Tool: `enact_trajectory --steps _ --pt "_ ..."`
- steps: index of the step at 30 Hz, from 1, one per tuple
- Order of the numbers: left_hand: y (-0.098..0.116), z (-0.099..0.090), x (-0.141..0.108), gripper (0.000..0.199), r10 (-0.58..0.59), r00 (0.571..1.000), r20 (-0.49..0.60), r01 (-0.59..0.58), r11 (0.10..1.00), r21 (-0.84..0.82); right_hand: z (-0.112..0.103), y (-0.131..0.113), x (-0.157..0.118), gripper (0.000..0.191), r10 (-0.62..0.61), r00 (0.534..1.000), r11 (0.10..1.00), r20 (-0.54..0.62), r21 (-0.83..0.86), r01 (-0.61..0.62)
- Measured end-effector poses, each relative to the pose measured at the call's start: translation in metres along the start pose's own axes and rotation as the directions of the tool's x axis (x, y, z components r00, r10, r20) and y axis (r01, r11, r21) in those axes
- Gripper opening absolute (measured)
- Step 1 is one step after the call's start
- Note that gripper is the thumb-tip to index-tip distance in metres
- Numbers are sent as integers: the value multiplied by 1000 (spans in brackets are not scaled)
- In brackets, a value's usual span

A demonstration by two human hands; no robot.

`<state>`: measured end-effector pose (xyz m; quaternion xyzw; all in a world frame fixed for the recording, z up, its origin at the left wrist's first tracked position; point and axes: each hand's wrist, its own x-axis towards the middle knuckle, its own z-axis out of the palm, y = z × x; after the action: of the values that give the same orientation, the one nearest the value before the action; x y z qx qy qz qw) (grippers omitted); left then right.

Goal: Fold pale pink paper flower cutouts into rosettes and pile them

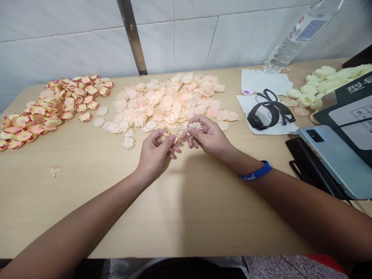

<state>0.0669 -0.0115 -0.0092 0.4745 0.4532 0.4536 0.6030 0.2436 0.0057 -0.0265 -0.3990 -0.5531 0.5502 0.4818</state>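
Near the middle of the table (pixel 139 224), my left hand (pixel 151 153) pinches a small flower-shaped piece with red and yellow edges (pixel 165 135) between thumb and fingers. Close beside it, my right hand (pixel 213 139) is closed on a pale flower-shaped piece (pixel 196 126) with a toothed rim. The two hands are almost touching at the fingertips. Just beyond them spreads a loose heap of pale pink flower-shaped pieces (pixel 168 102). Stacked and piled at the left are cupped pieces with red-tipped edges (pixel 78 95).
At the right lie white paper (pixel 255 80), a black wristband (pixel 263 121), a phone (pixel 338 162) on a black case, a dark printed box (pixel 348 112) and pale yellow pieces (pixel 319 85). A water bottle (pixel 299 38) leans by the tiled wall. Small scraps (pixel 54 169) lie at left.
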Motion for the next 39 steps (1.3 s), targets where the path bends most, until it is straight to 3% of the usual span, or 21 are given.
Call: enact_trajectory --steps 4,8,11,15,21,26,34,39 --pt "-1 -2 4 34 5 1000 -20 -6 998 -58 -1 0 0 45 18 1000 1000 11 -12 -18" --pt "-1 -4 5 37 -19 999 27 21 998 -61 -4 -1 -1 35 -51 993 969 -104 -246 24" --pt "-2 -4 5 37 -47 996 80 56 993 -108 -9 -1 0 23 -270 936 817 -226 -569 98" --pt "-6 -3 7 36 -59 989 135 86 976 -200 -11 -3 -3 46 -477 869 546 -132 -819 175" --pt "-3 -8 11 32 -117 955 273 170 969 -177 -1 -2 -8 25 -619 785 453 -24 -828 332" --pt "3 -11 12 38 -172 935 310 208 974 -87 6 2 -10 17 -647 762 465 2 -791 397" --pt "5 -11 11 38 -144 948 284 177 980 -92 12 5 -15 20 -669 732 424 130 -742 519" --pt "5 -11 13 40 -142 968 207 148 989 -12 12 6 -16 21 -646 751 452 137 -724 521"
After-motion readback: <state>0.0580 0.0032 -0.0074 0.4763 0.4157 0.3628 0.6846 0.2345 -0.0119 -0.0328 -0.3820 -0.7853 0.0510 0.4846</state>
